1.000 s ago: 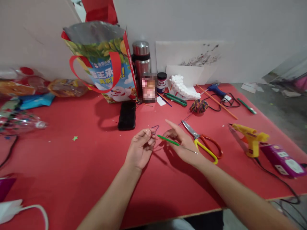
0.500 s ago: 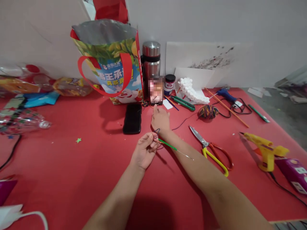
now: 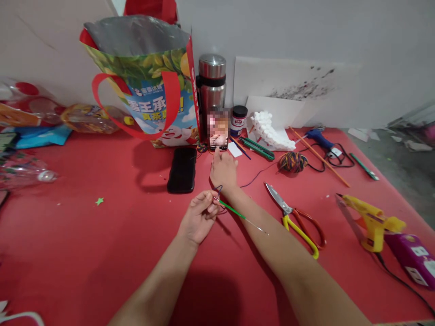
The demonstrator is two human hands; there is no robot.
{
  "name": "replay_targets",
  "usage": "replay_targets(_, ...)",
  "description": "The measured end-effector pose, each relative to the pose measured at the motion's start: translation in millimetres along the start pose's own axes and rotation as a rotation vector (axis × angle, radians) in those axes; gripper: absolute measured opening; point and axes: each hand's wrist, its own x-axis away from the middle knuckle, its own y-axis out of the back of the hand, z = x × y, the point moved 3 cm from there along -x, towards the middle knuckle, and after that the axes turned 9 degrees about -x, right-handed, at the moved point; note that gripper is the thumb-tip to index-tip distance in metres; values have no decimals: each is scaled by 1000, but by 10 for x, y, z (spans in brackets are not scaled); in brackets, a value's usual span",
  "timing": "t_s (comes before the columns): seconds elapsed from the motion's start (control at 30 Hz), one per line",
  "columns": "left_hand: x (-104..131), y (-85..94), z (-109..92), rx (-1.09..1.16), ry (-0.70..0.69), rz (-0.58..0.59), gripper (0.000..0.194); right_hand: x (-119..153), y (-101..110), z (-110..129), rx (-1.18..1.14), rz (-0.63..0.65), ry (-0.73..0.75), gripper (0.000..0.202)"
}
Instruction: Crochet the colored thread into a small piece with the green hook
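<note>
My left hand (image 3: 200, 216) pinches a thin crochet hook (image 3: 232, 208) with a green grip, its bare metal end slanting down to the right over my right forearm. Dark yarn (image 3: 219, 189) loops beside those fingertips. My right hand (image 3: 224, 171) reaches forward, its index finger stretched out to the lower edge of a lit phone (image 3: 218, 141) that leans upright against a steel thermos (image 3: 212, 90). Nothing shows in this hand. A strand of yarn runs from near my right wrist to a multicoloured yarn ball (image 3: 292, 161).
A black phone (image 3: 182, 170) lies left of my hands, before a large printed bag (image 3: 146, 90). Scissors (image 3: 295, 219), a yellow glue gun (image 3: 373, 222), a green cutter (image 3: 257, 148) and a dark jar (image 3: 239, 120) are to the right. A plastic bottle (image 3: 25, 171) lies at left.
The camera view has shifted a little, so most things sit slightly further left. My right index finger stays at the phone's lower edge, and my left hand still holds the crochet hook.
</note>
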Motion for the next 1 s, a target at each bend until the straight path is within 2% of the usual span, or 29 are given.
replay_targets(1.0,-12,27,18,12,13,-7,24,-44,-20,8,30,20,5,56)
